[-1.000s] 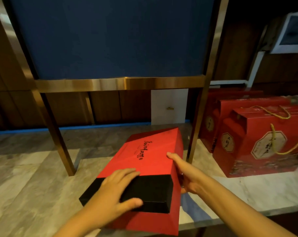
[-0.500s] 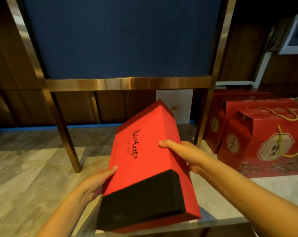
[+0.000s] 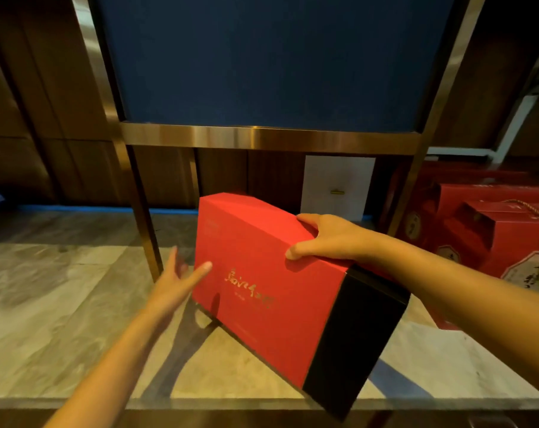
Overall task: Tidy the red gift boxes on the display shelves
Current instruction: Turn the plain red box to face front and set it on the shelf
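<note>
A flat red gift box (image 3: 262, 273) with gold script and a black end band stands on its long edge, tilted, on the marble shelf (image 3: 61, 304). My right hand (image 3: 326, 239) grips its top edge, thumb on the front face and fingers over the top. My left hand (image 3: 178, 279) is spread open at the box's left side, one fingertip touching the red face, holding nothing. The black end points toward me and reaches over the shelf's front edge.
Bronze metal frame posts (image 3: 141, 217) stand left of and behind the box, under a blue panel (image 3: 262, 57). Red carry boxes with gold cord handles (image 3: 493, 242) crowd the shelf at the right. A white drawer front (image 3: 337, 186) sits behind.
The box went from lying flat to standing on its long edge. My right hand moved up to the top edge. My left hand came off the box's side and opened.
</note>
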Tool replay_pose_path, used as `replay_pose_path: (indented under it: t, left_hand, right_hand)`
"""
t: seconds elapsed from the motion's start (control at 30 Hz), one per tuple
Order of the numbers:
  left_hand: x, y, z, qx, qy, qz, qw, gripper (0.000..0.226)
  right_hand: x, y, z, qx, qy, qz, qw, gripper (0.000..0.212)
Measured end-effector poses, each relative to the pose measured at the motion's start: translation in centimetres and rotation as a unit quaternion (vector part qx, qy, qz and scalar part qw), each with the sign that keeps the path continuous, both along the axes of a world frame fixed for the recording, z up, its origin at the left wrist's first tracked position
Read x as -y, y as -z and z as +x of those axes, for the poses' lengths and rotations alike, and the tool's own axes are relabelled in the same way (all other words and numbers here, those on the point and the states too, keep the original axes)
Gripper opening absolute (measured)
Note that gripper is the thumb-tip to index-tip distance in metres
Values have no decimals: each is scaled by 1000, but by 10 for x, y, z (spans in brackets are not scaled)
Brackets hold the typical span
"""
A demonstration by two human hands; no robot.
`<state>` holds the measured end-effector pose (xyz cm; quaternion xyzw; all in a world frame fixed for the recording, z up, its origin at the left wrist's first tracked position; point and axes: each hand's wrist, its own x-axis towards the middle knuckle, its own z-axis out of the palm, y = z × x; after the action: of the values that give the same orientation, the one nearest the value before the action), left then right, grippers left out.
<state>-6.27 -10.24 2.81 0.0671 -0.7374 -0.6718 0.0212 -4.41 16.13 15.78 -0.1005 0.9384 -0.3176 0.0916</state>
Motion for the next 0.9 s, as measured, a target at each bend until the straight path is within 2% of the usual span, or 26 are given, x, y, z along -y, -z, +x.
replay_pose_path:
  t: [0.13, 0.23, 0.27, 0.4, 0.47, 0.53, 0.63, 0.73, 0.8, 0.9]
  left_hand:
    - [29, -40, -23, -140, 69, -119, 981, 126]
    - [40, -65, -35, -155, 181, -243, 940, 106]
    - [42, -71, -37, -141, 211, -255, 933, 101]
    - [45, -70, -40, -117, 221, -134, 959, 102]
    - [45, -59, -40, -116, 216, -104, 964, 101]
    - [42, -47, -39, -104, 202, -60, 972, 90]
    - [29, -39, -33, -77, 152, 54, 984, 55]
    - [18, -37, -30, -73, 97, 71, 990, 34]
    - [16, -38, -27, -72, 86, 74, 991, 32]
    - [19, -34, -21, -72, 74, 78, 992, 37]
  right_hand:
    - [0, 5, -2, -37, -61, 53, 996, 85]
    - [-3, 9, -12, -57, -88, 109, 988, 93]
    - [-6, 11, -16, -56, -91, 120, 987, 94]
    - [-11, 16, -29, -42, -116, 137, 983, 91]
    - [-10, 16, -34, -38, -130, 148, 980, 91]
    - [-9, 16, -39, -37, -143, 164, 975, 92]
    - [-8, 14, -45, -38, -162, 193, 967, 91]
    - [-8, 10, -42, -37, -164, 206, 964, 88]
    - [-15, 10, -29, -67, -139, 234, 960, 87]
    - [-37, 24, 5, -149, -23, 288, 946, 90]
